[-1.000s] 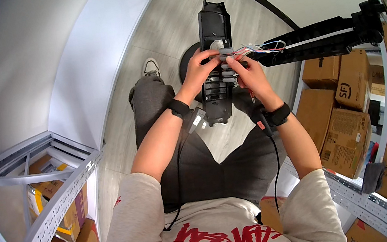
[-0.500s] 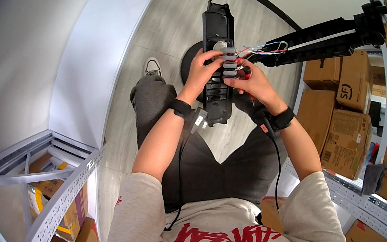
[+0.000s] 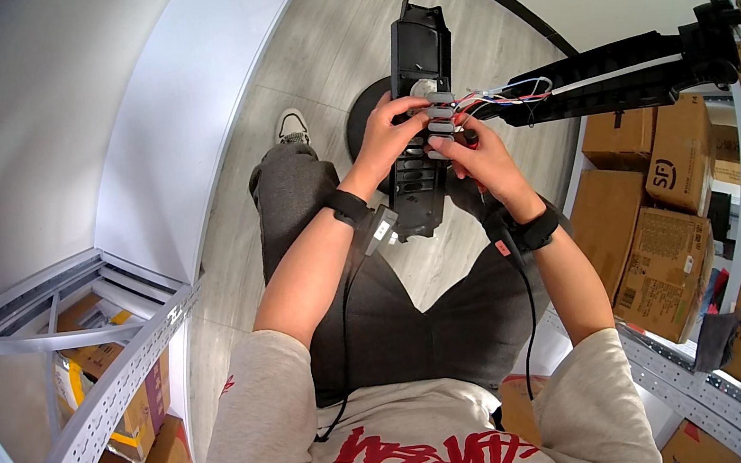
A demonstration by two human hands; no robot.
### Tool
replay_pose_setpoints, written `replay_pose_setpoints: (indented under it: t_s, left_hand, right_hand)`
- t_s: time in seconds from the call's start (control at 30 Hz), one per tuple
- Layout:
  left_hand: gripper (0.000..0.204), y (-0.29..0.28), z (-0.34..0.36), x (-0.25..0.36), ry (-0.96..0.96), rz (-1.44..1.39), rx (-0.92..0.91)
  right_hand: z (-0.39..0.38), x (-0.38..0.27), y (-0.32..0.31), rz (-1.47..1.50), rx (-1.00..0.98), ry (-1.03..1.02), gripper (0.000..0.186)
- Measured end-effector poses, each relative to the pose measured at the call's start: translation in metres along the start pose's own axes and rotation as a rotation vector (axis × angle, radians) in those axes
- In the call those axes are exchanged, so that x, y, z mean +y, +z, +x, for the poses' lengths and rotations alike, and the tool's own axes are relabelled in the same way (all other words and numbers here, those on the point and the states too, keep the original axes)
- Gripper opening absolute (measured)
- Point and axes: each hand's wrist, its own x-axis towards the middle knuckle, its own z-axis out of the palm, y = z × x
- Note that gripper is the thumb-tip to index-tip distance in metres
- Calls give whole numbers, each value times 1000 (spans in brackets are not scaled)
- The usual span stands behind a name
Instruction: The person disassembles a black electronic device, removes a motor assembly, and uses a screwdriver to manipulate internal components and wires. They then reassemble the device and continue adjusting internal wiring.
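A long black plastic housing (image 3: 420,47) lies lengthwise in front of me, above a dark round base (image 3: 363,122). Several grey connector blocks (image 3: 441,113) sit in a row across its middle, joined to thin coloured wires (image 3: 504,96). From the left, my left hand (image 3: 384,143) pinches the end of one of the upper grey blocks between thumb and fingertips. My right hand (image 3: 487,161) has its thumb on a lower grey block. A slim red-and-black tool, seemingly a screwdriver (image 3: 471,136), is tucked in its fingers; the palm hides part of it.
The wires run right to a long black arm-shaped part (image 3: 597,78). Cardboard boxes (image 3: 664,269) fill a metal shelf at right; another shelf frame (image 3: 118,403) with boxes stands at lower left. A white panel (image 3: 178,97) rises at left. Cables hang from both wristbands.
My right thumb has moved slightly up and left along the row of grey blocks. The black housing has shifted a little to the right; my left hand has stayed nearly still.
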Motion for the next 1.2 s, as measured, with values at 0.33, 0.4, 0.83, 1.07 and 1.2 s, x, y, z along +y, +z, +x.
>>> replay_pose_setpoints:
  t_s: [0.33,0.4,0.83,1.07,1.2]
  left_hand:
    - [22,1,0,4,-24,-25,-8]
    - [22,2,0,5,-25,-29,-14]
    - [21,2,1,0,-33,-27,-19]
    - [21,1,1,1,-28,-37,-28]
    - [20,1,0,3,-38,-36,-44]
  right_hand:
    - [1,6,-6,96,-67,-6,47]
    - [2,10,-5,88,-67,-40,53]
    - [7,21,-4,15,-56,-49,61]
    - [5,16,-2,4,-28,-58,62]
    - [7,21,-6,-2,-46,-33,59]
